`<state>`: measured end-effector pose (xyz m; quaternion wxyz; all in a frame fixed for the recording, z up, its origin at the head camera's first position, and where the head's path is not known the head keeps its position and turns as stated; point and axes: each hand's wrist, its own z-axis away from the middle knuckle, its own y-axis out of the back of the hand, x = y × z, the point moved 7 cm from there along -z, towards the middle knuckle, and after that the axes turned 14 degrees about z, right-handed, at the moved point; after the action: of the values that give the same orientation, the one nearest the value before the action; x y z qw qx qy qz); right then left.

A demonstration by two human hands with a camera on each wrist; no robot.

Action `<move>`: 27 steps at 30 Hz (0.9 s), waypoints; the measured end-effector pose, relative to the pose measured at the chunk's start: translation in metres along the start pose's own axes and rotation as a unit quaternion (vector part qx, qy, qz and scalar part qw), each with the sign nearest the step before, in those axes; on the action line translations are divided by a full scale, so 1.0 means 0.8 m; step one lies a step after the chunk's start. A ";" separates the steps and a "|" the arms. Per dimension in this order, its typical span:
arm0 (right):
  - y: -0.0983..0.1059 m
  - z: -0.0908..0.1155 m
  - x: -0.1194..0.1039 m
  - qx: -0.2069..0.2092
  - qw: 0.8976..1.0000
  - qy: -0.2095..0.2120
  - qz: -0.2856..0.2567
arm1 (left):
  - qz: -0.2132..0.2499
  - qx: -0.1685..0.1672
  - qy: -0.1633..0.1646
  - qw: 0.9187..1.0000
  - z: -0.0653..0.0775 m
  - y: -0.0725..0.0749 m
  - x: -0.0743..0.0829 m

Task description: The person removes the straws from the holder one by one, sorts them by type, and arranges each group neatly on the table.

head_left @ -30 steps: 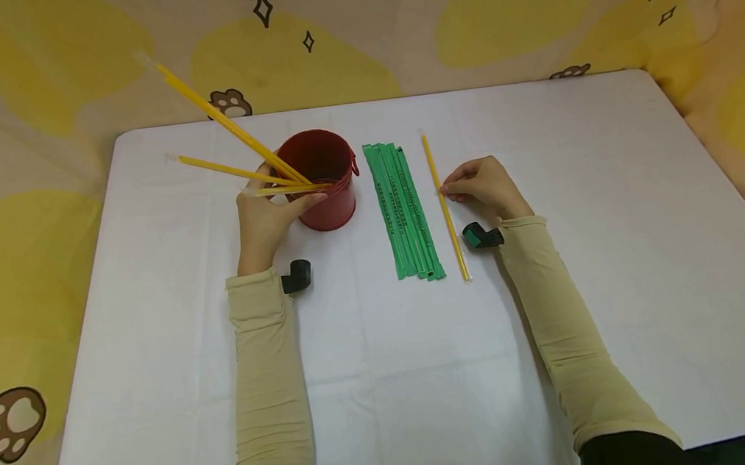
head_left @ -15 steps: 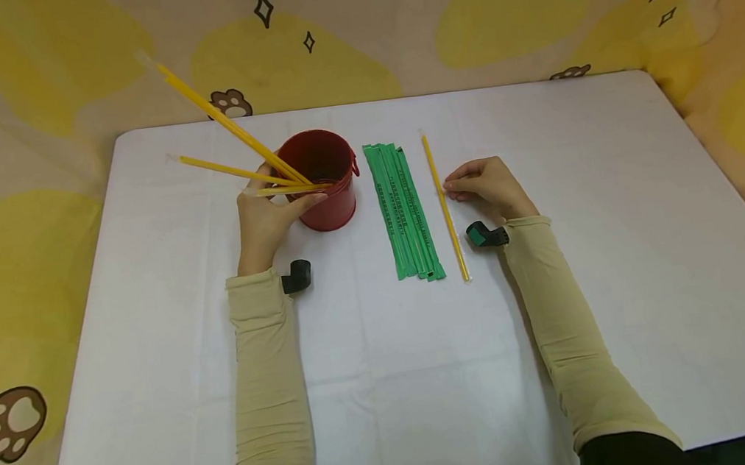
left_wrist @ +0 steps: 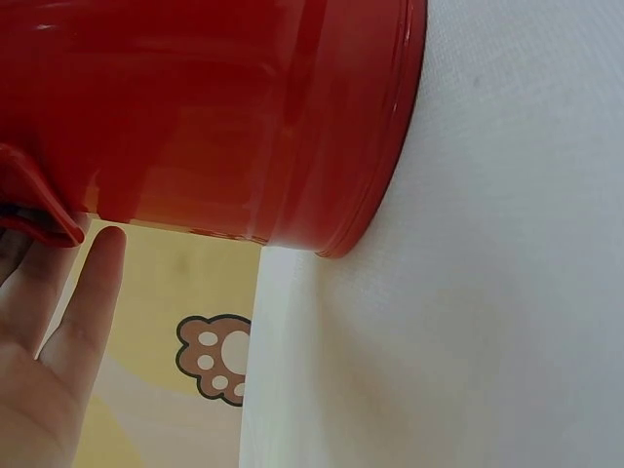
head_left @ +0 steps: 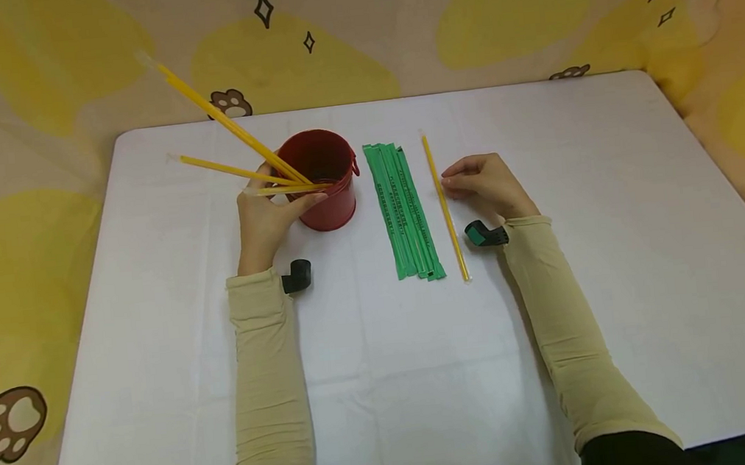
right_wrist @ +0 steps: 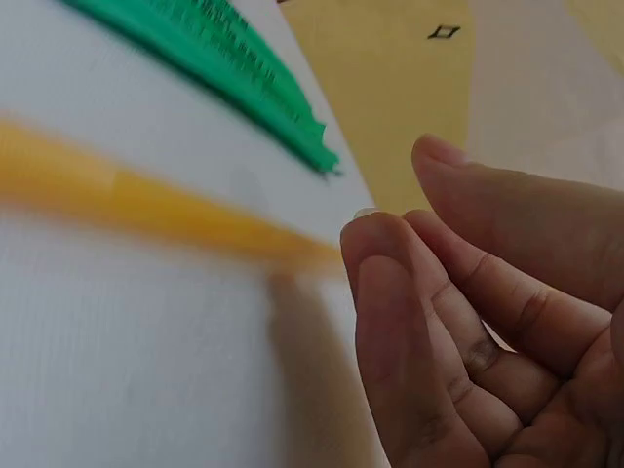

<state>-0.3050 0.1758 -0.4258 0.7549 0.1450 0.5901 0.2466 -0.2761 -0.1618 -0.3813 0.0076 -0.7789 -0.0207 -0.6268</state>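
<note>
A small red metal bucket (head_left: 337, 204) stands left of the table's middle. My left hand (head_left: 261, 216) grips its left side, thumb along the rim, fingers reaching behind; the left wrist view shows fingertips by the handle ear. Several yellow straws (head_left: 225, 123) in clear wrappers lean out of the bucket to the left, over that hand. One more wrapped yellow straw (head_left: 449, 218) lies on the table. Beside it is my right hand (head_left: 486, 182), fingers loosely bent; in the right wrist view the thumb and forefinger stand apart with nothing between them.
Several slim green printed packets (head_left: 402, 211) lie side by side between the bucket and the single straw. A white cloth covers the table (head_left: 387, 394). Behind it hangs a patterned yellow and beige curtain (head_left: 408, 30).
My right hand has drawn slightly right from the single yellow straw, and its forefinger has lifted a little. The straw lies in place. My left hand and the bucket have not moved.
</note>
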 end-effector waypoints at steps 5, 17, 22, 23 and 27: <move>-0.005 0.010 -0.028 0.002 0.999 0.039 -0.037 | 0.008 -0.002 -0.007 1.000 -0.001 0.000 0.001; -0.043 0.034 -0.111 -0.015 0.990 0.125 -0.057 | 0.017 -0.010 -0.020 1.000 -0.001 -0.004 0.001; -0.069 0.038 -0.141 -0.033 0.986 0.153 -0.058 | 0.003 -0.008 -0.022 1.000 0.000 -0.002 0.003; -0.075 0.039 -0.147 -0.037 0.985 0.157 -0.061 | 0.001 -0.007 -0.024 1.000 0.000 -0.002 0.003; -0.097 0.042 -0.169 -0.055 0.980 0.180 -0.069 | 0.000 -0.007 -0.034 0.999 0.001 0.001 0.005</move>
<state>-0.2815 0.0400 -0.3461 0.6582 0.0155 0.7105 0.2486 -0.2749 -0.1624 -0.3775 0.0015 -0.7999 -0.0169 -0.5999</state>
